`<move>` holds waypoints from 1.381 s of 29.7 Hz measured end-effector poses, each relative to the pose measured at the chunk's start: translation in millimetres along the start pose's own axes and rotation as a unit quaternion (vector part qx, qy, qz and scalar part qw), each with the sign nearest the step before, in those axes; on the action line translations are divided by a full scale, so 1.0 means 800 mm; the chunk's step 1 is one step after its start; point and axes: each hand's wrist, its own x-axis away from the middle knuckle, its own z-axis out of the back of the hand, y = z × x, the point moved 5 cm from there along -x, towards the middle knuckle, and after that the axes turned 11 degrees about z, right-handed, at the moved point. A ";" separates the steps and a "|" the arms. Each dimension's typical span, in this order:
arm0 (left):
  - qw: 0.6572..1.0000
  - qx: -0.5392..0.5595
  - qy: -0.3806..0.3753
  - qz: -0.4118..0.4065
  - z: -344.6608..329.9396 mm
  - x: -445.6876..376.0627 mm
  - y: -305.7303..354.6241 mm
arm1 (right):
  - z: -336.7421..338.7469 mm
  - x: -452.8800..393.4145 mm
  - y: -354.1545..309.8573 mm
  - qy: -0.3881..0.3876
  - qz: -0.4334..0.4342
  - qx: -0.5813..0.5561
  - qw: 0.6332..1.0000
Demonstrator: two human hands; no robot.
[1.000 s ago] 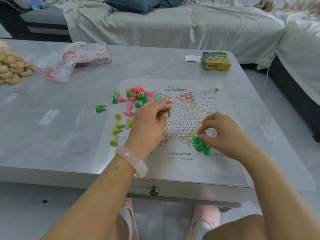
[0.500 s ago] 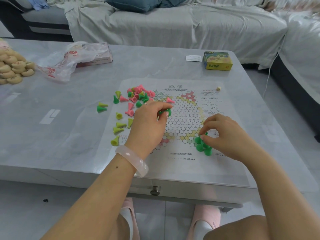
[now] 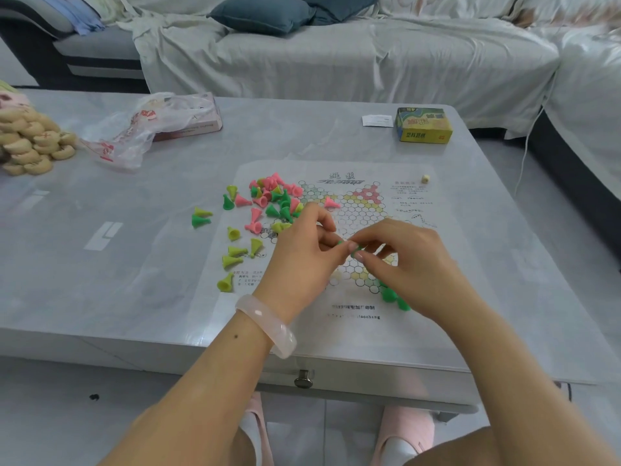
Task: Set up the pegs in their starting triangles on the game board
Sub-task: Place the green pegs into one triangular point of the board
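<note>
A paper game board (image 3: 356,237) with a hexagon star grid lies on the table. Over its middle my left hand (image 3: 302,257) and my right hand (image 3: 406,260) meet, fingertips together, both pinching a green peg (image 3: 353,250) that is mostly hidden. Several green pegs (image 3: 393,297) stand at the board's near right triangle, partly behind my right hand. A loose heap of pink, green and yellow pegs (image 3: 272,200) lies at the board's far left. More yellow pegs (image 3: 235,257) lie scattered on the left margin. One pink peg (image 3: 331,203) lies on the grid.
A yellow game box (image 3: 424,125) and a white slip (image 3: 377,120) sit at the far right of the grey table (image 3: 134,264). A small die (image 3: 425,178) lies near the board's far corner. A plastic bag over a pink box (image 3: 151,126) and piled pastries (image 3: 30,142) are far left. A sofa (image 3: 336,55) stands behind.
My right hand has left the green pegs at the near right and risen to meet my left hand over the board's middle. My left hand has shifted slightly right, still with green pegs.
</note>
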 end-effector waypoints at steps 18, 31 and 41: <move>0.874 -0.476 0.092 0.035 0.049 -0.117 -0.022 | 0.019 0.007 0.020 0.124 -0.117 -0.073 0.983; 0.861 -0.500 0.088 0.039 0.046 -0.138 -0.030 | 0.032 0.012 0.034 0.186 -0.179 -0.105 0.960; 0.848 -0.524 0.079 0.030 0.050 -0.135 -0.019 | 0.030 0.014 0.031 0.222 -0.202 -0.148 0.942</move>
